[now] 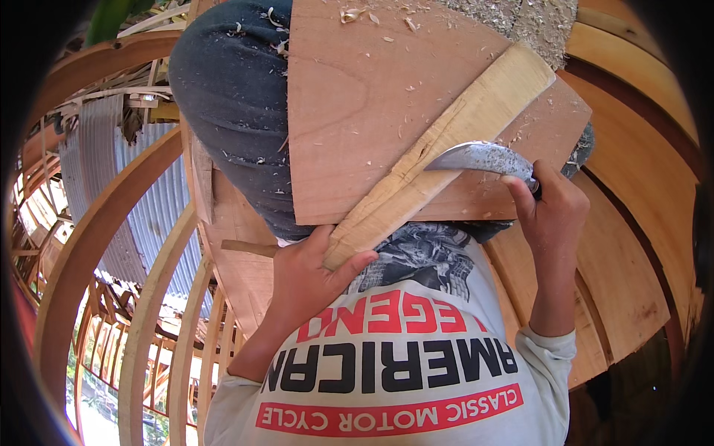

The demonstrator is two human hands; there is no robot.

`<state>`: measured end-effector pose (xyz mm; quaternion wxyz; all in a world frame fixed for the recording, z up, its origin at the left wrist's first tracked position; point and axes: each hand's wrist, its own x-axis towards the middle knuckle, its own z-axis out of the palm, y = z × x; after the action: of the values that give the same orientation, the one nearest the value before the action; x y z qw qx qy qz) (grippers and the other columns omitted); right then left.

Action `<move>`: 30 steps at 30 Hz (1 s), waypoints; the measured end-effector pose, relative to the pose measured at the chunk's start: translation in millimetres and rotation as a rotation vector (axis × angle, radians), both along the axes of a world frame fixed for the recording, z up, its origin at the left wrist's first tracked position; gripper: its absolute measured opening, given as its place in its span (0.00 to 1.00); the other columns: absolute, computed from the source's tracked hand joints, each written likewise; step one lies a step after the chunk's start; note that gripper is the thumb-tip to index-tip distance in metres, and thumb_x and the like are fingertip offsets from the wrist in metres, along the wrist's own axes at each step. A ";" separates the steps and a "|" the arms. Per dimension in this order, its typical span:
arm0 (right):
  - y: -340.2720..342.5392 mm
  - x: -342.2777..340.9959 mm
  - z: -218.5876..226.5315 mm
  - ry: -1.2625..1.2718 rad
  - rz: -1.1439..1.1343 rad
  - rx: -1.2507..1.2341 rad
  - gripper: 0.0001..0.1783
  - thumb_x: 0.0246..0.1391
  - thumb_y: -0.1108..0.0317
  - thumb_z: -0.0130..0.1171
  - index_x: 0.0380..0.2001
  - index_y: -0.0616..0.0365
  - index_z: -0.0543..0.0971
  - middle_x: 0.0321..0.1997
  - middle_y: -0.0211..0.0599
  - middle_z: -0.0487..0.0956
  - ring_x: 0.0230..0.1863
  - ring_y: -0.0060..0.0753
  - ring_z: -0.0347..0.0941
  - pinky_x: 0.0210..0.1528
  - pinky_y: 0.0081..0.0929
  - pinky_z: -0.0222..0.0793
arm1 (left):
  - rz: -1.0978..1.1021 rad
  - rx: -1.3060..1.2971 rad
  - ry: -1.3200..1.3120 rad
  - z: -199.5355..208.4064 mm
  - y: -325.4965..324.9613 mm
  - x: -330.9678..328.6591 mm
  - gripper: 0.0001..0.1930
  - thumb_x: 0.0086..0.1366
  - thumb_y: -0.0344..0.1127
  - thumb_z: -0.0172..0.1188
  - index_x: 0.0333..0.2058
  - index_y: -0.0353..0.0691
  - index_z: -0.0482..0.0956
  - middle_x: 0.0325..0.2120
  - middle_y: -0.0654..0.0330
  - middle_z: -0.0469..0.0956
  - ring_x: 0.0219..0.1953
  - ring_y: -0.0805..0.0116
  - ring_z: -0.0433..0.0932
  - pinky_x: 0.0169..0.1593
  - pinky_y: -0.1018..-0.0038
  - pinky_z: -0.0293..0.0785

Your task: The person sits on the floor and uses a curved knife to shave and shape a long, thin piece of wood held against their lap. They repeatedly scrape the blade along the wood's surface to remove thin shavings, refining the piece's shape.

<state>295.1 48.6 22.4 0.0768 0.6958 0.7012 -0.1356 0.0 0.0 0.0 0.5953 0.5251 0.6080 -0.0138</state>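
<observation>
While the left grip (309, 264) clasps a wooden slat (457, 128), the right grip (554, 204) clamps a curved knife (483, 156).

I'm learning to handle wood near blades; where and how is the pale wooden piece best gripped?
Probably the near end of the pale wooden piece, from the left: it overhangs the brown board, leaving room to wrap around, and the curved blade sits farther right.

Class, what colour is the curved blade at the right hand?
The curved blade is silvery grey with darker speckles, seen in the head view.
</observation>
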 end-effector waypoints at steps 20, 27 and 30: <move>12.2 4.1 1.1 0.049 -0.262 0.079 0.26 0.50 0.44 0.60 0.19 0.60 0.75 0.12 0.45 0.69 0.13 0.45 0.68 0.17 0.32 0.61 | 0.044 0.054 -0.034 -0.4 -0.5 0.3 0.24 0.54 0.42 0.68 0.43 0.30 0.74 0.30 0.51 0.81 0.34 0.67 0.81 0.36 0.74 0.75; 18.7 5.0 0.7 0.012 -0.127 0.057 0.26 0.50 0.42 0.59 0.20 0.57 0.75 0.13 0.41 0.70 0.14 0.44 0.70 0.18 0.32 0.63 | 0.081 0.050 -0.058 -2.7 -3.7 -1.4 0.26 0.54 0.43 0.69 0.44 0.29 0.74 0.32 0.50 0.81 0.36 0.67 0.81 0.38 0.74 0.74; 13.9 -2.4 0.5 0.033 -0.066 0.038 0.25 0.50 0.42 0.59 0.21 0.56 0.75 0.14 0.40 0.72 0.15 0.44 0.71 0.19 0.33 0.64 | 0.055 -0.009 -0.020 2.5 -1.1 -0.5 0.25 0.54 0.42 0.69 0.44 0.29 0.74 0.32 0.50 0.81 0.36 0.67 0.81 0.39 0.74 0.74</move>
<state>292.6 62.5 23.0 0.0477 0.7176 0.6813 -0.1362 -0.5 -1.1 2.5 0.6039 0.5056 0.6162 0.0049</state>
